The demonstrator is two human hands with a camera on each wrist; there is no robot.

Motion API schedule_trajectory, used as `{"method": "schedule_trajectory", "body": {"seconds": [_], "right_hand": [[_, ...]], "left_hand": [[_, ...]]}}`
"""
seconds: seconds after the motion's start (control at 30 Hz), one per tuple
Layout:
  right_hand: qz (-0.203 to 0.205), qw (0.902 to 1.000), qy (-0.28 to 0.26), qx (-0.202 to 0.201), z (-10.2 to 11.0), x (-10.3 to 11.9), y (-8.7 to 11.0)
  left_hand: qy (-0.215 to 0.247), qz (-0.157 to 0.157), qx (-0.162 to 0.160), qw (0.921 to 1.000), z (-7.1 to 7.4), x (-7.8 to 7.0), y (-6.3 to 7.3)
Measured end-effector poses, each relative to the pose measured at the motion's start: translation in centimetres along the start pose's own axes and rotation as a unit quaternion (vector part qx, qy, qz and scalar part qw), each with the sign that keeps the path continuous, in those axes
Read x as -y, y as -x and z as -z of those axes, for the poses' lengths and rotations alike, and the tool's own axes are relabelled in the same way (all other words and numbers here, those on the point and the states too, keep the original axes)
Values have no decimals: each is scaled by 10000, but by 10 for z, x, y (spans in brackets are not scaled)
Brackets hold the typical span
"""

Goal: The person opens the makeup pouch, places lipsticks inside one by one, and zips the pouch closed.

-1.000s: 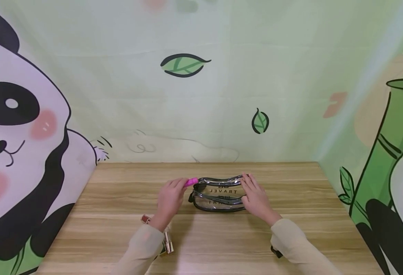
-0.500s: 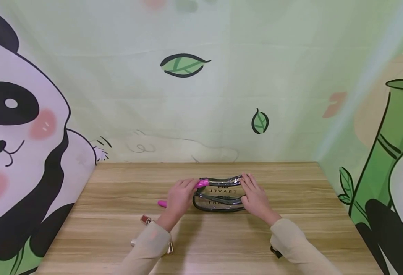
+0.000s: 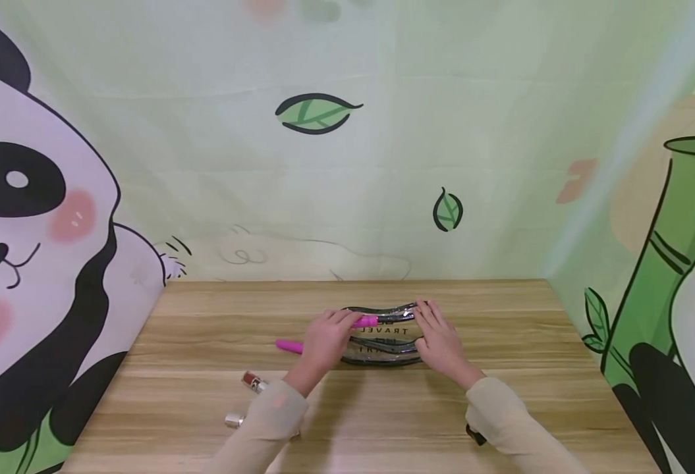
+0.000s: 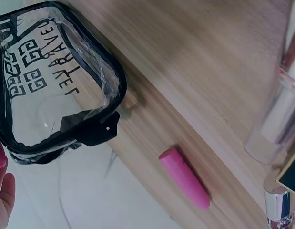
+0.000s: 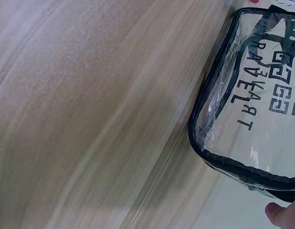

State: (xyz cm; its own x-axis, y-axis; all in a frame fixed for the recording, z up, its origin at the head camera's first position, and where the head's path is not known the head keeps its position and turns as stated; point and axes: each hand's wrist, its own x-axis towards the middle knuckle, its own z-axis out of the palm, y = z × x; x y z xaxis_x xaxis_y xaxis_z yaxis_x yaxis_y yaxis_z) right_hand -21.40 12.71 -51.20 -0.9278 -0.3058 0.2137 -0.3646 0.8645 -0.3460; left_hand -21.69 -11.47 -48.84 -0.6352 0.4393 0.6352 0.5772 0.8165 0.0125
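My left hand (image 3: 325,341) pinches a slim pink tube (image 3: 366,321) between thumb and fingers, its free end over the clear toiletry bag (image 3: 383,331). Black edging and dark "TRAVEL" lettering mark the bag, which also shows in the left wrist view (image 4: 47,86) and the right wrist view (image 5: 261,95). At the bag's right end, my right hand (image 3: 441,342) grips it, fingers on the far rim and thumb at the near one. A second pink tube (image 3: 289,346), round-ended, lies on the table left of the bag, partly behind my left hand.
Nearer the front left of the wooden table (image 3: 175,388) lie a red-and-clear tube (image 3: 254,380) and a silver-capped piece (image 3: 234,420), partly under my left sleeve. The left wrist view shows a dark, gold-edged item (image 4: 291,176) beside them. A printed cloth (image 3: 383,164) hangs behind the table.
My left hand has moved right with the pink tube, from the bag's left end to over it. The second pink tube has come into view behind it. My right hand stays put.
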Motion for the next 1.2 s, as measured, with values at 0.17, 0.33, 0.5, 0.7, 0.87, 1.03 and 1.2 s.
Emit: {"method": "schedule_trajectory", "body": {"seconds": [0.17,0.33,0.5,0.7,0.87,1.03,1.2], "right_hand": [[12,10000,-7,-1,-1,0,0],[14,10000,9,-49,-1,-1,0],[49,9999,27,-87,-1,0,0],[63,9999,-15,-123,-1,1,0],[99,9997,48,-201,-1,1,0],[53,9999,27,-132,0,1,0],[40,9999,60,-103,0,1,0]], "left_hand": [[-34,-80,226,9997,-5,-5,-3],[-70,-142,430,9990,-8,-9,-6],[-243,-206,675,9972,-11,-13,-8],[-278,-308,704,9967,-13,-18,-11],[-345,-314,729,9963,-14,-22,-13],[-439,-318,693,9961,-17,-25,-13],[-527,-271,908,9941,-20,-28,-14]]}}
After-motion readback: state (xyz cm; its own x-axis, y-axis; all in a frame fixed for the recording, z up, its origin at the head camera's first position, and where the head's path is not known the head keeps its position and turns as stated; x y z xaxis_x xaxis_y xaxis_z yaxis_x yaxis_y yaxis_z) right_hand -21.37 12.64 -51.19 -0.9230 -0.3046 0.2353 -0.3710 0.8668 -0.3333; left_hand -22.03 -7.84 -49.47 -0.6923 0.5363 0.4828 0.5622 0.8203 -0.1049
